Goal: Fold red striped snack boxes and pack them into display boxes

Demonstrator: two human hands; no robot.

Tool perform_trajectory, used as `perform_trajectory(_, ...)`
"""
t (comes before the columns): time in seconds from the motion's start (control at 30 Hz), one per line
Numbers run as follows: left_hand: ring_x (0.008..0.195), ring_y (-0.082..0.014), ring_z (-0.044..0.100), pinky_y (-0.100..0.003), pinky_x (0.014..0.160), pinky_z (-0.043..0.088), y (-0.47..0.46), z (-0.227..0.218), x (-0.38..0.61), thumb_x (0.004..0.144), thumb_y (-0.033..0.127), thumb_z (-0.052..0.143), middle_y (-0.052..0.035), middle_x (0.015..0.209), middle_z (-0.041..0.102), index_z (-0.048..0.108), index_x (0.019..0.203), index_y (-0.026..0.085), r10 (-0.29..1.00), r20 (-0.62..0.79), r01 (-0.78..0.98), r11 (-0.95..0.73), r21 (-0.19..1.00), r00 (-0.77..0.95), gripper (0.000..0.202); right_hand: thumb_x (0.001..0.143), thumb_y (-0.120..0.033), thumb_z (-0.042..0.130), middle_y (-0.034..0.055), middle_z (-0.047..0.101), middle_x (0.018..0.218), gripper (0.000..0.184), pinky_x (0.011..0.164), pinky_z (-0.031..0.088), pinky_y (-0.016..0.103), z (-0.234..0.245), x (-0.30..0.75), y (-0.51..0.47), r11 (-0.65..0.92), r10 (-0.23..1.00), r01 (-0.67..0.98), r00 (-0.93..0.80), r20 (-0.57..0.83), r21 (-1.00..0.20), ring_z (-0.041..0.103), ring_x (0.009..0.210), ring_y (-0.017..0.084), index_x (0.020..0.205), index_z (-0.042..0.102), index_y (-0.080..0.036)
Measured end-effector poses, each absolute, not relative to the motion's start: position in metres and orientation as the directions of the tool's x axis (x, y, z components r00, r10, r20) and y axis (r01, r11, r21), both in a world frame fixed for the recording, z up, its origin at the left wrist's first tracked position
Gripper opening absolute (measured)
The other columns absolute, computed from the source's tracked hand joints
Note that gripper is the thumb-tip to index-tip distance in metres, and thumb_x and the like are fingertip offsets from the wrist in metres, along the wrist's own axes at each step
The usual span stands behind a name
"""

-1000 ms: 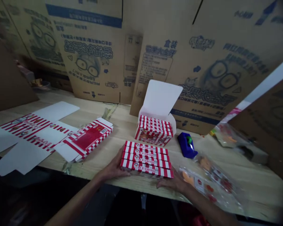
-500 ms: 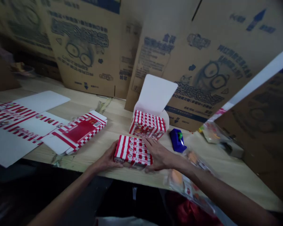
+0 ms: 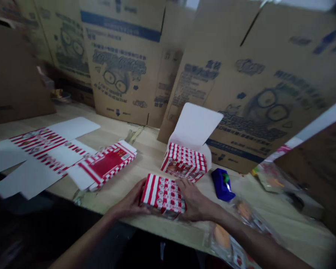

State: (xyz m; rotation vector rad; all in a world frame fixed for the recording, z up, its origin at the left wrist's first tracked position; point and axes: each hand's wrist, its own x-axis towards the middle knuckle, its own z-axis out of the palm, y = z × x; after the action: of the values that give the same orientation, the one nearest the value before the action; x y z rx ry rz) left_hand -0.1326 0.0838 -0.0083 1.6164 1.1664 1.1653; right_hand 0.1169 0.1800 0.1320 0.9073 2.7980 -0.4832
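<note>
My left hand [image 3: 135, 200] presses against the left end of a block of small red-and-white striped boxes [image 3: 164, 195], its fingers round the side. My right hand [image 3: 194, 200] grips the right end of the same block, fingers over the far corner and thumb near the front. The block rests close to the table's front edge; its underside is hidden. Just behind it stands an open carton [image 3: 203, 104] with its white lid raised, filled with a similar row of striped boxes [image 3: 186, 158].
To the left lie a folded red-and-white carton [image 3: 108, 164] and flat carton blanks [image 3: 52, 149]. A blue tape dispenser [image 3: 222, 185] sits right of my right hand, near clear packets with orange contents [image 3: 221, 236]. Large cardboard boxes [image 3: 123, 74] wall the back of the table [image 3: 148, 147].
The camera view has tilted, so everything appears lower and further right. Both hands stay on the block of striped boxes, with little visible movement against the table.
</note>
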Motion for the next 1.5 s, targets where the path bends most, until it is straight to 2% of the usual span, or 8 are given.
perform_trajectory(0.17, 0.142, -0.0393, 0.026, -0.059, 0.115, 0.023, 0.083, -0.011, -0.128, 0.061, 0.058, 0.080, -0.0176, 0.154, 0.029, 0.011, 0.152, 0.030, 0.977, 0.161, 0.174, -0.184, 0.967, 0.137, 0.117, 0.038, -0.044, 0.081, 0.0215, 0.048, 0.131, 0.105, 0.102, 0.036, 0.058, 0.123, 0.109, 0.180, 0.734, 0.591, 0.638, -0.768, -0.246, -0.232, 0.046, 0.115, 0.042, 0.131, 0.044, -0.012)
perform_trajectory(0.37, 0.143, -0.0423, 0.022, -0.060, 0.115, 0.022, 0.076, 0.029, -0.135, 0.047, 0.077, 0.074, -0.0203, 0.157, 0.023, 0.003, 0.153, 0.025, 0.976, 0.205, 0.313, -0.216, 0.925, 0.070, 0.138, 0.052, -0.044, 0.079, 0.0186, 0.048, 0.137, 0.099, 0.107, 0.036, 0.050, 0.183, 0.146, 0.202, 0.730, 0.564, 0.554, -0.819, -0.105, -0.401, 0.046, 0.123, 0.038, 0.138, 0.040, -0.013)
perform_trajectory(0.47, 0.142, -0.0396, 0.027, -0.057, 0.114, 0.026, 0.091, 0.071, -0.117, 0.065, 0.072, 0.067, -0.0191, 0.155, 0.028, 0.018, 0.151, 0.022, 0.965, 0.262, 0.581, -0.199, 0.789, -0.025, 0.111, 0.057, -0.043, 0.079, 0.0152, 0.045, 0.141, 0.100, 0.109, 0.035, 0.049, 0.237, 0.176, 0.242, 0.740, 0.578, 0.482, -0.812, 0.079, -0.469, 0.046, 0.126, 0.035, 0.142, 0.036, -0.015)
perform_trajectory(0.57, 0.134, -0.0347, 0.041, -0.050, 0.111, 0.033, 0.142, 0.109, -0.073, 0.083, 0.060, 0.056, -0.0160, 0.142, 0.048, 0.044, 0.138, 0.020, 0.950, 0.283, 0.778, -0.278, 0.563, 0.134, 0.069, 0.058, -0.046, 0.080, 0.0115, 0.040, 0.147, 0.106, 0.113, 0.028, 0.049, 0.278, 0.191, 0.301, 0.765, 0.583, 0.414, -0.770, 0.258, -0.493, 0.039, 0.132, 0.036, 0.147, 0.029, -0.017)
perform_trajectory(0.63, 0.129, -0.0354, 0.046, -0.050, 0.110, 0.034, 0.191, 0.123, -0.041, 0.085, 0.060, 0.052, -0.0186, 0.135, 0.055, 0.050, 0.131, 0.014, 0.937, 0.282, 0.846, -0.316, 0.430, 0.206, 0.065, 0.056, -0.043, 0.082, 0.0101, 0.042, 0.146, 0.106, 0.113, 0.029, 0.048, 0.290, 0.187, 0.343, 0.776, 0.562, 0.359, -0.768, 0.308, -0.519, 0.041, 0.132, 0.035, 0.146, 0.032, -0.018)
perform_trajectory(0.8, 0.136, -0.0411, 0.035, -0.056, 0.109, 0.029, 0.292, 0.118, -0.001, 0.088, 0.062, 0.041, -0.0294, 0.144, 0.042, 0.045, 0.135, 0.000, 0.976, 0.189, 0.956, -0.155, 0.248, 0.109, 0.077, 0.053, -0.032, 0.081, 0.0089, 0.055, 0.132, 0.093, 0.104, 0.041, 0.044, 0.271, 0.160, 0.423, 0.669, 0.596, 0.338, -0.777, 0.205, -0.662, 0.054, 0.117, 0.029, 0.136, 0.043, -0.015)
perform_trajectory(1.13, 0.137, -0.0379, 0.034, -0.054, 0.111, 0.025, 0.275, 0.087, -0.002, 0.088, 0.067, 0.034, -0.0239, 0.144, 0.044, 0.046, 0.136, 0.006, 0.957, 0.265, 0.963, -0.177, 0.202, 0.120, 0.078, 0.049, -0.025, 0.077, 0.0054, 0.066, 0.116, 0.083, 0.088, 0.052, 0.040, 0.237, 0.151, 0.475, 0.435, 0.516, 0.419, -0.841, -0.160, -0.797, 0.062, 0.103, 0.027, 0.127, 0.050, -0.018)
perform_trajectory(1.5, 0.137, -0.0395, 0.033, -0.054, 0.112, 0.019, 0.202, 0.085, 0.000, 0.086, 0.072, 0.031, -0.0257, 0.142, 0.045, 0.046, 0.135, 0.004, 0.939, 0.335, 0.964, -0.157, 0.216, 0.078, 0.085, 0.055, -0.024, 0.075, 0.0051, 0.067, 0.116, 0.078, 0.093, 0.050, 0.043, 0.228, 0.129, 0.429, 0.540, 0.452, 0.438, -0.871, -0.192, -0.719, 0.062, 0.105, 0.029, 0.129, 0.054, -0.017)
